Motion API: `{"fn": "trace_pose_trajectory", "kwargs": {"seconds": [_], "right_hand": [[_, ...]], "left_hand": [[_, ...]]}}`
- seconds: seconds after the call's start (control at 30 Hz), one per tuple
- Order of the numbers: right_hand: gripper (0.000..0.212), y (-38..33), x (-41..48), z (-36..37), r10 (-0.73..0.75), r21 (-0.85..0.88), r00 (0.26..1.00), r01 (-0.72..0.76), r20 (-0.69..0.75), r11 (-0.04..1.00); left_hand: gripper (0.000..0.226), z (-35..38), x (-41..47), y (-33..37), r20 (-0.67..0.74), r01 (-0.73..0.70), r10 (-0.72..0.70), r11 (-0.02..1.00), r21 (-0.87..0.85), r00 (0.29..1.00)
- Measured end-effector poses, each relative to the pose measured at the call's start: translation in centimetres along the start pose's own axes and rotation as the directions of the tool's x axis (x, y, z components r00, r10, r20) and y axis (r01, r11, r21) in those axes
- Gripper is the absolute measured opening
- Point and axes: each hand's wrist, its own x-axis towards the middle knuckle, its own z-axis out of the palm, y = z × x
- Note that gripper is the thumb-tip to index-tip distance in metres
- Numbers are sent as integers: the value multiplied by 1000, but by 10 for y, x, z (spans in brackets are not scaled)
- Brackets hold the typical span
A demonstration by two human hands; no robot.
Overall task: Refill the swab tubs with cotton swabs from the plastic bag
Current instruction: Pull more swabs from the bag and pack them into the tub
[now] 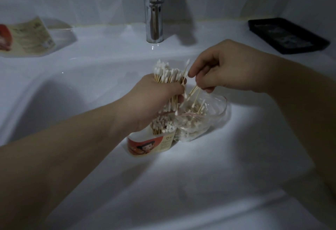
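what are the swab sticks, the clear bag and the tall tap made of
The thin tan swab sticks look like wood or bamboo, matt and pale brown, with white fluffy cotton-like tips. The clear crinkled bag seems to be thin soft plastic: glossy, see-through, creased. The tall silver tap looks like chrome-plated metal, given its mirror-like reflections.

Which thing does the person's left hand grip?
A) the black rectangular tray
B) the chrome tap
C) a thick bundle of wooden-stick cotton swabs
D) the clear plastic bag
C: the left hand curls round the thick bundle of wooden-stick cotton swabs, white tips showing above the fist.
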Motion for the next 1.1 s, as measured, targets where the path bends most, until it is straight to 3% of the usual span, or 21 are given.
{"fn": "trace_pose_trajectory", "kwargs": {"seconds": [0.4,0.53,0.63,0.83,0.97,1.1], "right_hand": [[26,-3,-2,1,-63,-6,998,63,6,998],[30,-5,-2,1,-70,-33,998,70,7,997],[28,-6,-2,2,-86,-27,996,87,15,996],[24,-5,-1,2,-81,-38,997,81,1,996],[25,-2,0,3,-45,-63,999,45,-1,997],[31,-5,-3,4,-50,-75,995,57,85,996]], "left_hand": [[16,1,-6,11,193,152,-117,973,-175,974],[29,-1,-6,8,170,130,-113,987,-92,979],[32,0,-8,10,175,145,-120,980,-135,977],[64,1,-11,15,183,183,-156,973,-143,971],[71,1,-11,15,167,174,-153,977,-122,974],[66,1,-10,12,160,156,-138,982,-107,977]]}}
